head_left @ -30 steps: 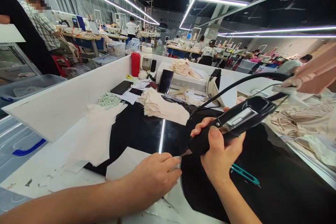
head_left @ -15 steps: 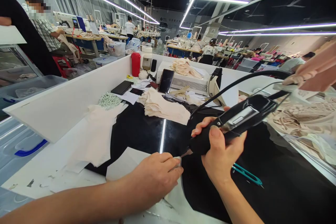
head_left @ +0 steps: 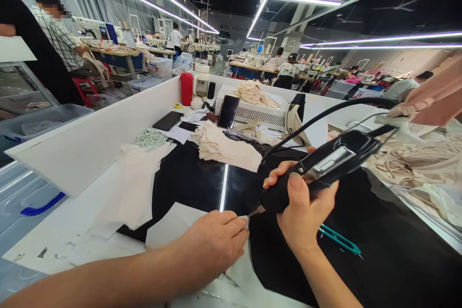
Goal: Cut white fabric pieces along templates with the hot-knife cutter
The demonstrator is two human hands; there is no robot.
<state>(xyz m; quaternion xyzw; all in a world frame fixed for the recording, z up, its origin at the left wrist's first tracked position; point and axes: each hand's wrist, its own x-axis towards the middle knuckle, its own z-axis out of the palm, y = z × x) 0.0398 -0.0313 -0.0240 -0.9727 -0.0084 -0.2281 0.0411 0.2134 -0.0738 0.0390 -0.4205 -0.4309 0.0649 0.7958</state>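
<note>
My right hand is wrapped around a black corded hand tool with a metal lever on its side. The tool's thin metal tip points down and left, close to the fingertips of my left hand. Those fingers are closed in a pinch at a small pale greyish edge, mostly hidden by the hand. Under and around my left hand lies a white sheet on the black work surface. A teal thread snipper rests beside my right wrist.
Stacked cream fabric pieces lie ahead, with more cream pieces at left. Behind are phones, a red cup and a vented white box. A black cable arches rightward. Beige fabric heaps at right; white walls border the table.
My left hand has shifted very slightly left. The tool and my right hand have stayed in nearly the same place.
</note>
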